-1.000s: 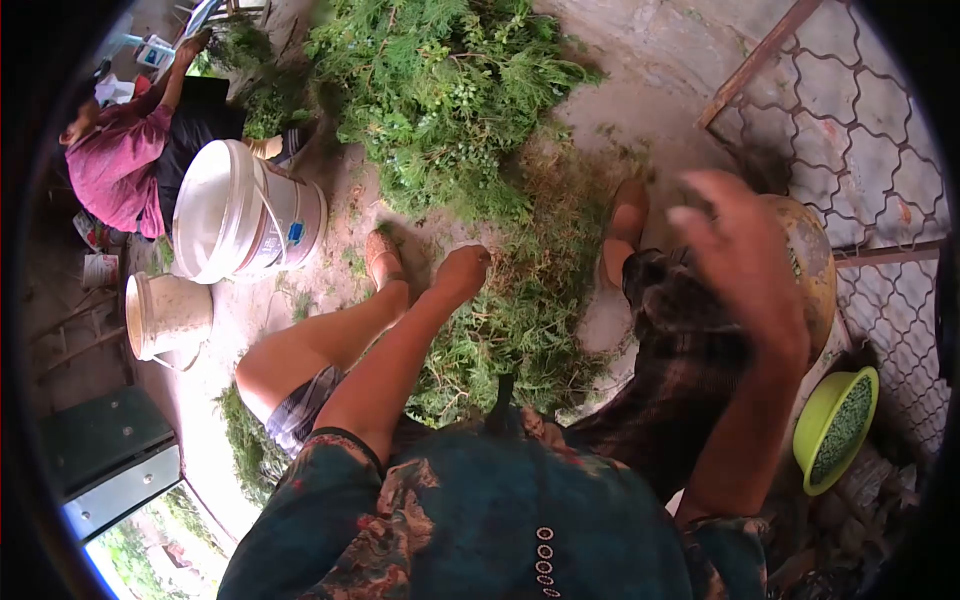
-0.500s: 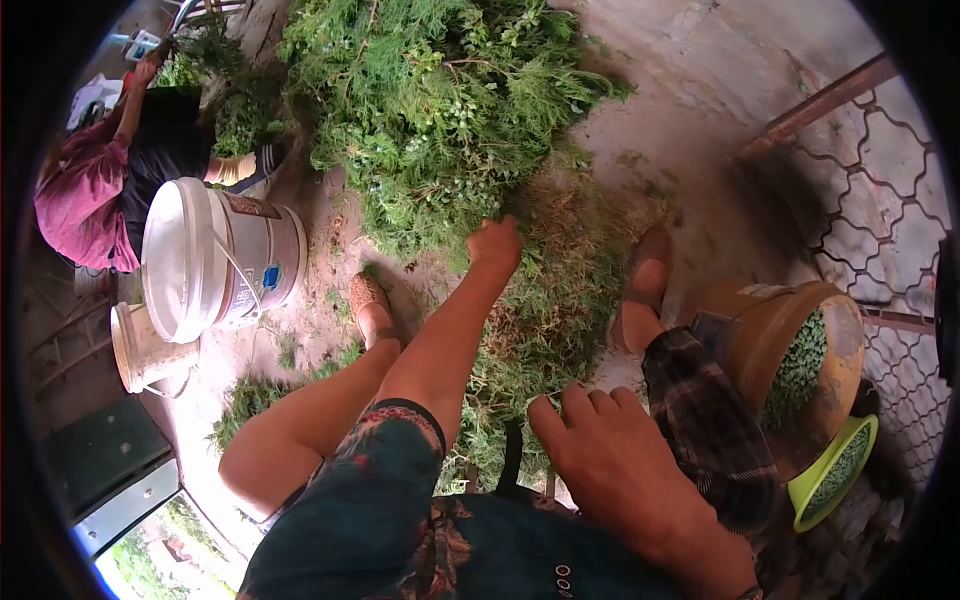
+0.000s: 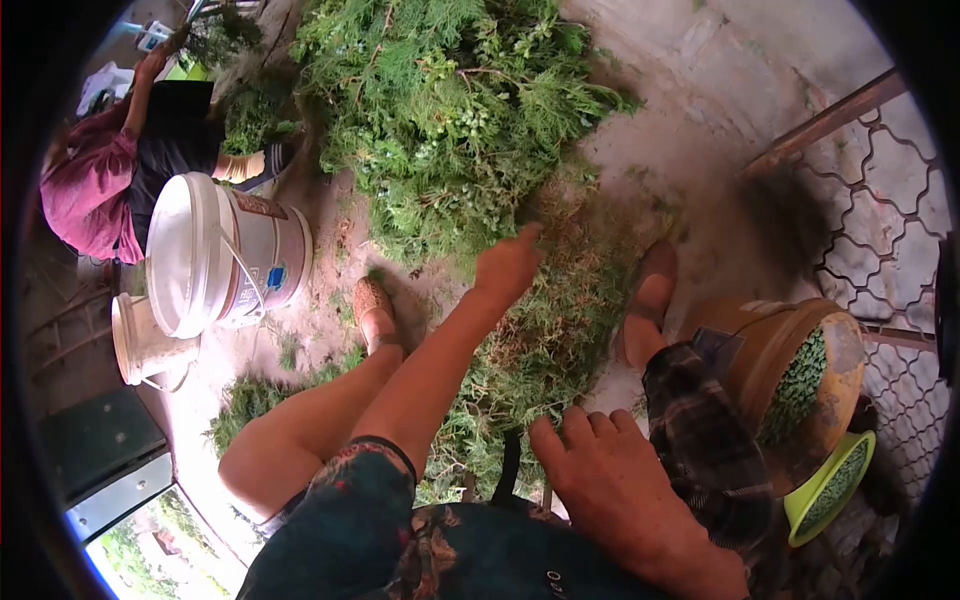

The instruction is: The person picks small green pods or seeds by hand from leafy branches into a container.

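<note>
A big heap of green conifer branches with small pale cones [image 3: 450, 120] lies in front of me. My left hand [image 3: 508, 268] is curled at the heap's lower edge, above a patch of loose clippings [image 3: 550, 320]. Its fingertips are slightly blurred, and what they may hold does not show. Close to my lap, my right hand [image 3: 615, 480] has its back up and its fingers bent downward. Its fingertips and anything in them are hidden. Below it and to its left lie more green sprigs [image 3: 455, 440] between my legs.
On the right, a tilted brown bucket [image 3: 735, 340] holds small green pieces, beside a yellow-green basin [image 3: 800, 515]. A white lidded bucket [image 3: 265, 260] and a smaller pail [image 3: 160, 345] stand left. Another person [image 3: 95, 195] sits behind them. Wire mesh [image 3: 860, 230] lines the right side.
My left hand has drawn back from the heap, toward me and slightly right. My right hand stays almost where it was. The other person's raised hand has shifted a little.
</note>
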The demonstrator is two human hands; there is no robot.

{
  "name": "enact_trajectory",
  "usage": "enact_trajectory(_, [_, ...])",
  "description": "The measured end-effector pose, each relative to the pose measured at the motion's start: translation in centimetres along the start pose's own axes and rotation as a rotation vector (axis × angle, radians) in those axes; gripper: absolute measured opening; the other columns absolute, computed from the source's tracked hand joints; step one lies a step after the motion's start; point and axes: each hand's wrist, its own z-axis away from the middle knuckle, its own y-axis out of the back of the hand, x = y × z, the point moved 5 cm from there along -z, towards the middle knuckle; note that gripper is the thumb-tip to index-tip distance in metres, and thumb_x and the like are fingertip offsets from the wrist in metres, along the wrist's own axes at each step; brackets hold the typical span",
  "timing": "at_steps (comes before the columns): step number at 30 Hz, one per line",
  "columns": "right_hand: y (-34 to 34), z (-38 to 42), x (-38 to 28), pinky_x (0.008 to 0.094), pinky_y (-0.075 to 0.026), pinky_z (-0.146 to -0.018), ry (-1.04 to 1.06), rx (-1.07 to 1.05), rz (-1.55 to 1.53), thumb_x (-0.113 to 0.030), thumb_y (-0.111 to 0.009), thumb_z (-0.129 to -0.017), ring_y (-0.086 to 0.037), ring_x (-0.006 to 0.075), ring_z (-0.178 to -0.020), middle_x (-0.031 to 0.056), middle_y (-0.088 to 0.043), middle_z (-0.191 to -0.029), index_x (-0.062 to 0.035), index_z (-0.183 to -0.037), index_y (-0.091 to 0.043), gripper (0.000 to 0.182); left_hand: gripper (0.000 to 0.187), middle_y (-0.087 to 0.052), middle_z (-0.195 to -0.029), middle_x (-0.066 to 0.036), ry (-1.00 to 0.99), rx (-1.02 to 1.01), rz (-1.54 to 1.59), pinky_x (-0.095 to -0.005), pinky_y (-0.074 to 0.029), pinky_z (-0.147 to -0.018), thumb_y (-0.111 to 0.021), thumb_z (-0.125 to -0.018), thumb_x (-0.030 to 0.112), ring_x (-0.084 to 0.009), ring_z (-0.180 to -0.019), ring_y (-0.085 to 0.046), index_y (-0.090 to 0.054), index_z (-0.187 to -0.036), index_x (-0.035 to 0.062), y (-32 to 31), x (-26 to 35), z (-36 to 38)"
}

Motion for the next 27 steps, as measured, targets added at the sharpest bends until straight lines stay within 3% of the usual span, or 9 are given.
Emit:
enact_trajectory(3, [-0.1, 0.1, 0.4, 0.0345, -0.041, -0.065, -0.018, -0.004, -0.029, -0.010, -0.053, -0.073, -0.054, 0.0218, -0.069, 0.0085, -0.051, -0.075, -0.0029, -0.094, -0.053, 0.022, 0.023, -0.062, -0.079, -0.017, 0.289, 0.300, 0.108, -0.0383, -0.052, -0.054, -0.060, -0.080, 0.012, -0.0272, -0.070, -0.064, -0.057, -0.102, 0.0079, 2.6, -2.9, -1.9])
enact_trajectory(6, [-0.3, 0.2, 0.6, 0.0347, -0.041, -0.065, -0.021, -0.012, -0.013, -0.011, -0.053, -0.073, -0.054, 0.0221, -0.069, 0.0086, -0.050, -0.075, -0.0031, -0.094, -0.053, 0.022, 0.017, -0.059, -0.089, -0.018, 0.324, 0.509, -0.090, -0.0387, -0.052, -0.057, -0.060, -0.078, 0.010, -0.0286, -0.073, -0.063, -0.061, -0.095, 0.0065, 4.0, -4.1, -3.9])
enact_trajectory(9, [-0.2, 0.2, 0.7, 0.0349, -0.041, -0.066, -0.028, 0.021, -0.053, -0.011, -0.053, -0.073, -0.053, 0.0221, -0.070, 0.0090, -0.051, -0.075, -0.0029, -0.094, -0.053, 0.023, 0.019, -0.053, -0.107, -0.022, 0.368, 0.183, -0.255, -0.0438, -0.050, -0.064, -0.060, -0.080, 0.019, -0.0372, -0.077, -0.061, -0.063, -0.095, 0.0069, 1.0, -7.9, -6.2])
enact_trajectory(13, [0.6, 0.4, 1.0, 0.0347, -0.040, -0.066, -0.027, 0.043, -0.056, -0.013, -0.054, -0.073, -0.053, 0.0219, -0.071, 0.0094, -0.051, -0.076, -0.0024, -0.095, -0.053, 0.025, 0.015, -0.058, -0.099, -0.015, 0.417, 0.265, -0.240, -0.0411, -0.051, -0.071, -0.062, -0.076, 0.015, -0.0322, -0.085, -0.061, -0.064, -0.087, 0.0057, 1.2, -8.3, -5.9])
enact_trajectory(16, [1.2, 0.5, 0.9, 0.0345, -0.040, -0.066, -0.030, 0.001, -0.065, -0.015, -0.055, -0.071, -0.054, 0.0219, -0.073, 0.0096, -0.051, -0.077, -0.0019, -0.095, -0.053, 0.027, 0.019, -0.062, -0.093, -0.015, 0.460, 0.350, 0.023, -0.0376, -0.050, -0.070, -0.061, -0.077, 0.017, -0.0319, -0.083, -0.062, -0.063, -0.091, 0.0029, 2.9, -8.8, -4.3])
enact_trajectory(20, [1.1, 0.5, 0.6, 0.0340, -0.041, -0.063, -0.014, 0.014, -0.021, -0.012, -0.057, -0.069, -0.055, 0.0235, -0.071, 0.0110, -0.052, -0.078, -0.0033, -0.090, -0.051, 0.023, 0.019, -0.063, -0.071, -0.010, 0.304, 0.389, 0.762, -0.0317, -0.048, -0.059, -0.055, -0.080, 0.016, -0.0205, -0.063, -0.061, -0.062, -0.091, 0.0023, 6.0, -7.8, -2.4])
enact_trajectory(22, [1.1, 0.1, 0.8, 0.0348, -0.042, -0.063, -0.026, 0.021, 0.001, -0.010, -0.058, -0.068, -0.057, 0.0250, -0.071, 0.0121, -0.052, -0.079, -0.0039, -0.088, -0.051, 0.023, 0.019, -0.062, -0.070, -0.006, 0.367, 0.132, 1.275, -0.0276, -0.045, -0.052, -0.053, -0.081, 0.014, -0.0133, -0.057, -0.055, -0.061, -0.094, 0.0040, 9.5, -3.6, -0.6])
enact_trajectory(25, [2.5, -0.6, 2.3, 0.0398, -0.044, -0.064, -0.126, 0.230, -0.168, -0.009, -0.059, -0.069, -0.059, 0.0299, -0.073, 0.0147, -0.053, -0.080, -0.0032, -0.087, -0.049, 0.021, 0.022, -0.062, -0.073, -0.005, 0.233, -0.046, 1.409, -0.0239, -0.043, -0.050, -0.053, -0.083, 0.013, -0.0107, -0.056, -0.054, -0.056, -0.103, 0.0042, 13.6, 0.9, 1.4])
enact_trajectory(27, [5.3, -0.3, 3.9, 0.0417, -0.047, -0.069, -0.225, 0.603, -0.330, -0.012, -0.059, -0.076, -0.060, 0.0330, -0.078, 0.0197, -0.056, -0.088, 0.0014, -0.099, -0.049, 0.029, 0.026, -0.062, -0.077, -0.006, 0.145, -0.172, 1.408, -0.0219, -0.044, -0.052, -0.055, -0.085, 0.016, -0.0103, -0.060, -0.056, -0.052, -0.107, 0.0027, 16.3, 4.1, 3.2])
